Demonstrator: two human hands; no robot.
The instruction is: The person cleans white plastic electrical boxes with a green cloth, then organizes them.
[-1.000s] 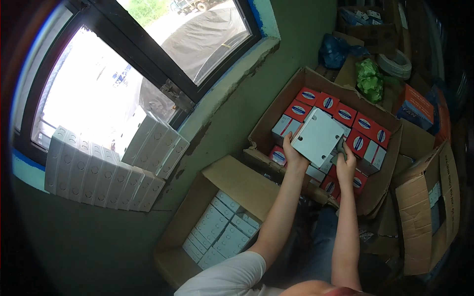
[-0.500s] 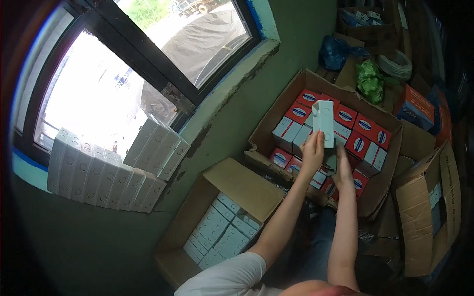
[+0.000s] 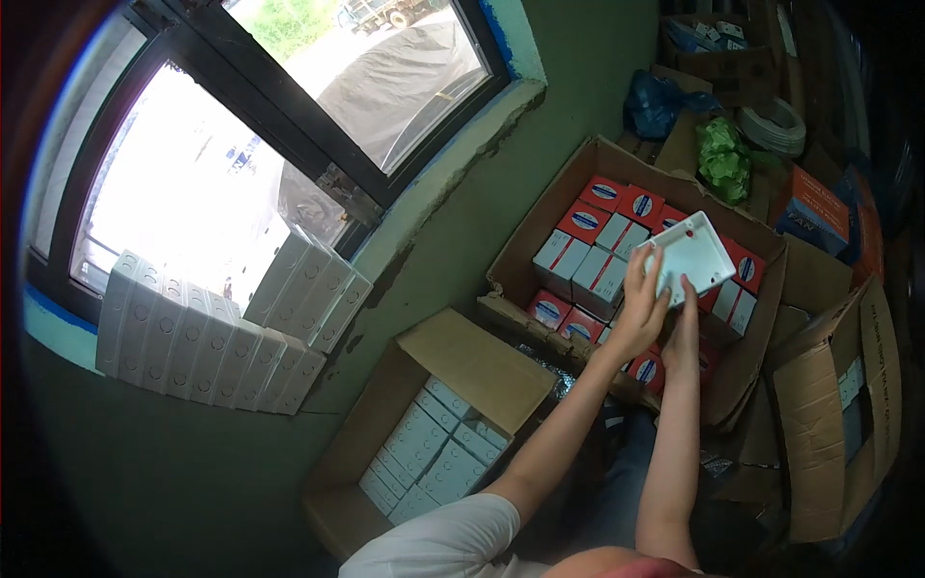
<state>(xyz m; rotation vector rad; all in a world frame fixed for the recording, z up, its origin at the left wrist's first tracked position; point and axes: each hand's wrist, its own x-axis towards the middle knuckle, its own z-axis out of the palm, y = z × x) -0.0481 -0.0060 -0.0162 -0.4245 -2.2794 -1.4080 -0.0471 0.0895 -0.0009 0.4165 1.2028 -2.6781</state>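
A white plastic electrical back box (image 3: 701,260) is tilted over the large carton, its hollow side facing me. My left hand (image 3: 640,299) grips its left edge, fingers closed on the rim. At its lower edge, my right hand (image 3: 682,332) holds on with the fingers partly hidden. Beneath it, red and white small boxes (image 3: 586,221) fill the large open carton (image 3: 617,151). Several more white back boxes (image 3: 419,438) are packed in a smaller open carton (image 3: 472,358) to the left of my arms.
Rows of white back boxes (image 3: 193,337) stand on the sill below the window (image 3: 376,87). At right is another open carton (image 3: 814,424). Behind the large carton are a green plastic bag (image 3: 723,159), a blue bag (image 3: 655,101), a white coil (image 3: 774,127) and an orange-blue box (image 3: 814,214).
The white back box has been turned from its side view to show its open hollow face, and has shifted slightly right. My right hand has come up onto its lower edge.
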